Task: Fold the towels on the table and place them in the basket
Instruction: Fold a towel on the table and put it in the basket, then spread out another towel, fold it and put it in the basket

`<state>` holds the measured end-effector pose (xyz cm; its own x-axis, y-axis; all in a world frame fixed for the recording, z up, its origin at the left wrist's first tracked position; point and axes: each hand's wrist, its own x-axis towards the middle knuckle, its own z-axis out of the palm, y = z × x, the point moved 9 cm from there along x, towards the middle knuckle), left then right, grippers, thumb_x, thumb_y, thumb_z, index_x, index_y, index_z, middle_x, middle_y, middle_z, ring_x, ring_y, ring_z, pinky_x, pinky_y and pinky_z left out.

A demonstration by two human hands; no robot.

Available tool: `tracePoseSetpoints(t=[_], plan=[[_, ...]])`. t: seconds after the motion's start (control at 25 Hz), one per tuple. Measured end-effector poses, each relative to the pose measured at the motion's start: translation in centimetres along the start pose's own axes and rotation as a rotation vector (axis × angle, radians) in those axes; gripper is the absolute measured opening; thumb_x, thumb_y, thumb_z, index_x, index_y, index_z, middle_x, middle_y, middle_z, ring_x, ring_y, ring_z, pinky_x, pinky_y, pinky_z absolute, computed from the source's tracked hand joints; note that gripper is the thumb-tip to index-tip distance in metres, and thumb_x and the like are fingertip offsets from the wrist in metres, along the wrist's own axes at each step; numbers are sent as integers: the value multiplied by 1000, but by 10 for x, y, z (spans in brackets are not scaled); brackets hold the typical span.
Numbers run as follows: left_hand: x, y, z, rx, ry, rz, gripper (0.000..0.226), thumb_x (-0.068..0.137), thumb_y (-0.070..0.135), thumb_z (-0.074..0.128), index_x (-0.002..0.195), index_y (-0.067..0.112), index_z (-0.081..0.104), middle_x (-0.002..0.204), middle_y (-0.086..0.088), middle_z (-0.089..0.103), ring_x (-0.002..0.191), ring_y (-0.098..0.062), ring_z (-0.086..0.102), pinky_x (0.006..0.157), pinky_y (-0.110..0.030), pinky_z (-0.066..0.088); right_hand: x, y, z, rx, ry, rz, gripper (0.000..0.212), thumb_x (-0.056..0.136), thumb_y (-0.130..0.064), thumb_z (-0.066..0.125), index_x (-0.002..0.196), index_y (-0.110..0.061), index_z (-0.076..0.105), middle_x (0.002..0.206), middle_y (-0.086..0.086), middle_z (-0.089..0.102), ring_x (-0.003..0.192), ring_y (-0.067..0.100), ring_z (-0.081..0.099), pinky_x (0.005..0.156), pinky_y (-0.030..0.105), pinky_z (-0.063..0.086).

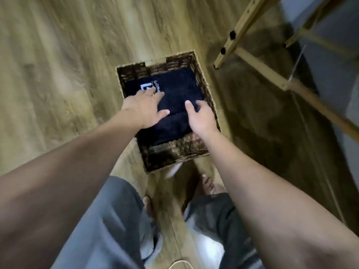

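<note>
A dark woven basket (174, 152) stands on the wooden floor in the middle of the head view. Folded dark navy towels (174, 88) lie inside it, one showing a white logo near the far left corner. My left hand (143, 107) is spread over the left side of the towels, fingers straight and reaching toward the logo. My right hand (200, 117) hovers over the right side of the towels with relaxed, slightly bent fingers and holds nothing. Whether either hand touches the cloth is unclear because of blur.
Light wooden table legs and crossbars (272, 74) rise at the right of the basket, close to a grey wall. My bare feet (207, 185) and grey shorts are just in front of the basket. A white cord (178, 264) lies on the floor at the bottom.
</note>
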<state>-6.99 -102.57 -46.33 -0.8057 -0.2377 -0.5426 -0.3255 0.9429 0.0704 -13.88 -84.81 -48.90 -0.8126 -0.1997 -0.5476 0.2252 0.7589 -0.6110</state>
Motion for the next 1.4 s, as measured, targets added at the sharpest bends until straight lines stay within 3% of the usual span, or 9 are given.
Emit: tracePoseSetpoints(t=[0.12,0.24,0.44,0.56,0.72,1.04,1.4], plan=[[-61,6,-99,-50,49,13,69,100,62,38,159,30,21,169,1,13,152,-27,20,112,-51,36,-68,-92,-53,-156,-22,-227,60,103,-49,49,151,-13,43,152,9,45,137,25,47,113,36,35],[-119,12,-214,-64,126,23,69,100,63,36,159,31,20,169,3,12,153,-25,18,117,-50,33,-135,-189,-128,-270,25,-393,60,103,-51,47,151,-15,42,151,6,43,136,27,48,113,45,40],[-212,35,-397,-104,318,94,66,101,60,38,159,32,22,168,3,15,153,-23,18,114,-53,37,-238,-321,-253,-478,185,-571,56,103,-50,46,149,-18,43,149,5,41,129,31,49,98,49,50],[-272,57,-469,-136,414,175,65,102,58,39,159,31,23,168,2,19,153,-23,22,117,-51,34,-294,-361,-311,-606,304,-597,58,103,-49,45,150,-17,42,151,7,41,128,35,47,96,52,50],[-313,86,-478,-109,428,268,64,101,58,40,158,32,25,167,3,20,152,-21,22,113,-50,38,-334,-351,-337,-727,344,-535,63,102,-52,45,154,-18,37,157,7,34,132,37,44,101,53,46],[-339,165,-469,-64,398,452,61,103,52,41,158,32,25,167,4,20,152,-20,22,113,-49,38,-389,-286,-385,-689,429,-347,60,101,-52,47,151,-20,39,158,7,35,132,37,44,103,52,44],[-378,350,-436,72,314,799,60,103,49,43,158,32,25,167,5,20,150,-20,26,114,-47,37,-455,-139,-487,-591,587,-38,62,101,-52,48,152,-20,38,155,6,37,128,36,46,100,47,43]])
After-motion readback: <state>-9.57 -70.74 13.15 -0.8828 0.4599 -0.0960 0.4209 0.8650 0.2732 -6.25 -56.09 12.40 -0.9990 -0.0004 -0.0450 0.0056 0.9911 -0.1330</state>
